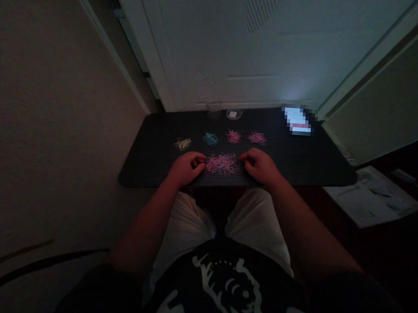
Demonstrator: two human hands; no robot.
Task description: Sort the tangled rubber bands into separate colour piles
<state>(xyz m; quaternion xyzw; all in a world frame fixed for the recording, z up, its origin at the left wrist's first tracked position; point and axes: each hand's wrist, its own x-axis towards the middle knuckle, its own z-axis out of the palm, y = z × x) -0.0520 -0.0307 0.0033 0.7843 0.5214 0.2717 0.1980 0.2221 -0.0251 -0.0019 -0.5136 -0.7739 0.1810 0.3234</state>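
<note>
From where I stand, nearest are the person's pale trousers (262, 215) below the table edge; just beyond, both hands rest low over the dark table (153, 129); the left hand (186, 168) is half curled at the left edge of the mixed heap (223, 164) of thin sticks, mostly pink and violet, the right hand (259, 165) loosely bent at its right edge; whether either pinches a stick, I cannot tell in this dimness; the sticks look feather-light, fairly stiff and perhaps slippery, apt to snag on one another, so a fingertip hold at mid-length on one lying loose would suit; farther off lie a yellowish pile (183, 143), a blue pile (210, 138) and two pink piles (234, 136); behind them stand a clear container (214, 110), a round lid (234, 114) and a glowing, blurred-out screen (297, 119).
</note>
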